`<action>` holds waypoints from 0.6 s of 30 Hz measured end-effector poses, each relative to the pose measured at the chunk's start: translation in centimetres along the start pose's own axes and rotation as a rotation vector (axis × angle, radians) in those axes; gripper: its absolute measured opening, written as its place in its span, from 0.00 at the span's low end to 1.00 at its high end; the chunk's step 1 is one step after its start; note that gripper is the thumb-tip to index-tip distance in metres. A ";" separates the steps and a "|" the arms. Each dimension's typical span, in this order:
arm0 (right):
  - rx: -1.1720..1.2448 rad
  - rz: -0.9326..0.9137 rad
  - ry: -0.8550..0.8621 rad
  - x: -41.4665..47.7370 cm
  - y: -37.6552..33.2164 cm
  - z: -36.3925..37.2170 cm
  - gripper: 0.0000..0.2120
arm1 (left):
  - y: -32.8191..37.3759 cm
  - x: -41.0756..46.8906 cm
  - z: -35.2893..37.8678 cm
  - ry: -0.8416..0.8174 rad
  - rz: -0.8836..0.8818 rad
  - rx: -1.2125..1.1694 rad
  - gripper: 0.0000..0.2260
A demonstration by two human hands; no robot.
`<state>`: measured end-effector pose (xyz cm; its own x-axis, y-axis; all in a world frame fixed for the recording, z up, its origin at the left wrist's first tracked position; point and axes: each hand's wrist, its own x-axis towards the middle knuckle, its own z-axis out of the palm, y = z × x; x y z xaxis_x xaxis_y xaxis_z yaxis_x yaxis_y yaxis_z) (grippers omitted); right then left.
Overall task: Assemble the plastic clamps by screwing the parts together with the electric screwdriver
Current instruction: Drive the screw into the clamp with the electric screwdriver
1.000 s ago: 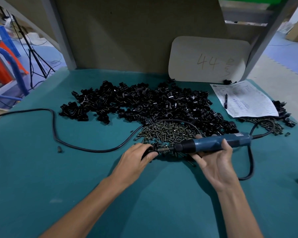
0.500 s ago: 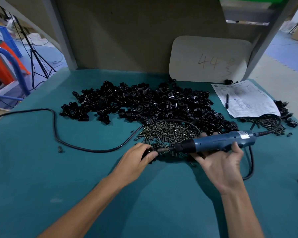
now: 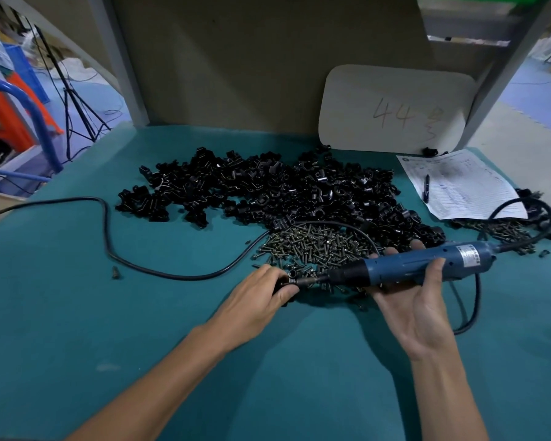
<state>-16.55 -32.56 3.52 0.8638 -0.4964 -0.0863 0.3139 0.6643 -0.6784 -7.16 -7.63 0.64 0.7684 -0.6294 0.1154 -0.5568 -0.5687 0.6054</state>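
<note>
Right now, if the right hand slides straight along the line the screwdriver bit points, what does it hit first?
The black plastic clamp pinched in the left hand. The electric screwdriver in the right hand aims its bit left at it, apparently touching, though depth is unclear.

The pale rounded board (image 3: 395,106), leaning on the back wall at about 1 o'clock, bears the handwritten number "44" in faint strokes. The marks just right of it are characters that cannot be made out. The printed sheet (image 3: 465,189), lying on the surface (image 3: 77,313) at 2 o'clock, carries lines of text too small to read. A white label (image 3: 469,254) on the blue electric screwdriver (image 3: 411,265) at 3 o'clock is blurred and illegible.
</note>
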 end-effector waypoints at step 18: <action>0.167 -0.126 0.142 -0.2 -0.6 4.4 0.21 | 0.4 -0.3 0.5 0.069 0.058 0.172 0.17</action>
<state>-15.17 -30.36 7.19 0.7535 -0.6467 -0.1184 0.4866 0.6696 -0.5611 -7.76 -7.99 0.44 0.7498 -0.6296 0.2037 -0.6421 -0.6179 0.4537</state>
